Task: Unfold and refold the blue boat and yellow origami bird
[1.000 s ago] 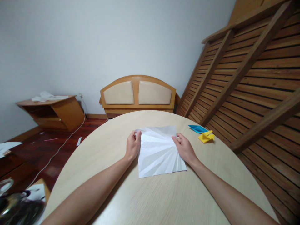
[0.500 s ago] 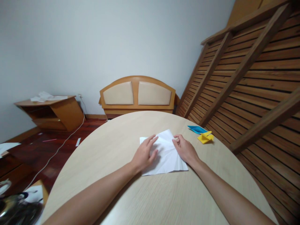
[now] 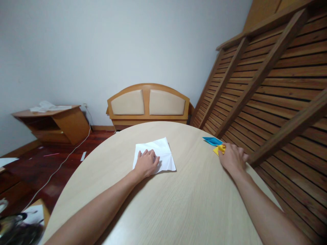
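A creased white sheet of paper (image 3: 163,149) lies spread on the round table, one corner pointing away from me. My left hand (image 3: 146,163) rests on its lower left part, palm down, fingers apart and slightly bent. At the table's right edge my right hand (image 3: 233,157) is closed over a yellow folded-paper figure (image 3: 218,150), thumb beside it. The hand hides most of that figure; only its left side shows. Just behind it lies a blue folded-paper piece (image 3: 212,141), long and pointed, apart from my fingers.
The pale wooden round table (image 3: 178,204) fills the foreground. Wooden slatted panels (image 3: 276,102) lean close by its right edge. Beyond stand a headboard (image 3: 148,102) and a low cabinet (image 3: 68,124) with white sheets on top. A white cable (image 3: 63,161) crosses the floor.
My right hand has left the white paper and moved right to the yellow figure. The paper has shifted left and turned, with my left hand on it.
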